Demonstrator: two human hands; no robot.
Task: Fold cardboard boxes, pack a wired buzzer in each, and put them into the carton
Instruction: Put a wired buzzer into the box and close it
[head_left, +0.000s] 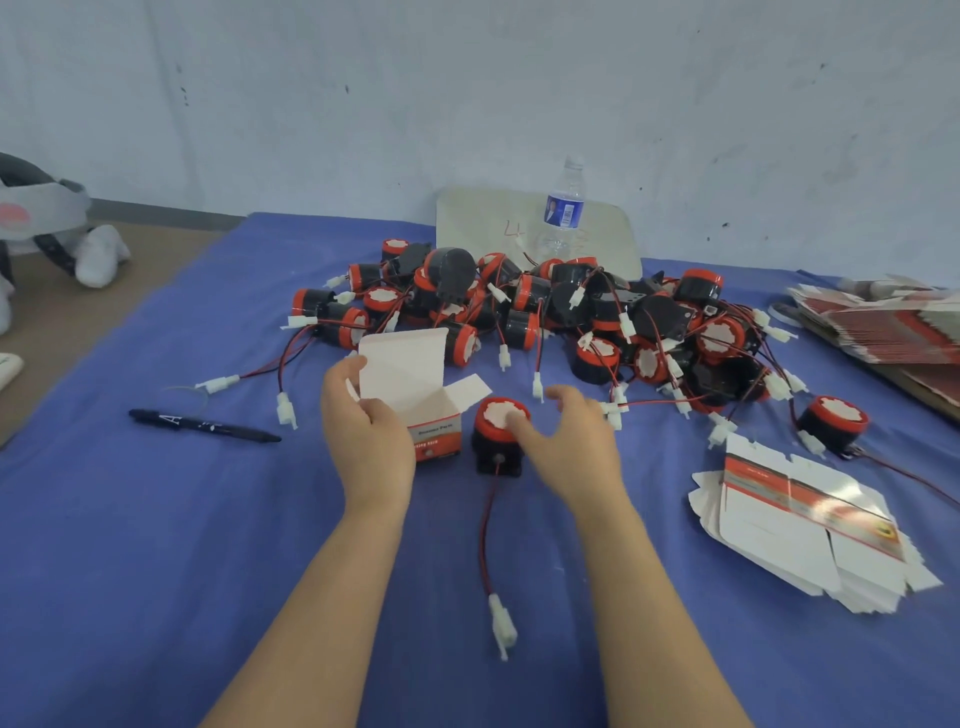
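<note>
One open-topped box (415, 400) is gripped by L hand (366, 436) on blue cloth (156, 519), w/ wired buzzer (496, 441) upright just beside it. Buzzer top is touched by R hand (566, 441) thumb, fingers loose, nothing clasped.

Bare blue cloth (156, 545) at near left; buzzer heap (545, 312) behind, flat box stack (795, 530) at right, pen (202, 423) at left.

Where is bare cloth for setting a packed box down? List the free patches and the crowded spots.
Widest free patch: near-left blue cloth, between the pen and the left forearm. A smaller one lies between the right forearm and the flat box blanks. Crowded: the buzzer pile at far centre, and between the forearms, where one buzzer's wire trails.
</note>
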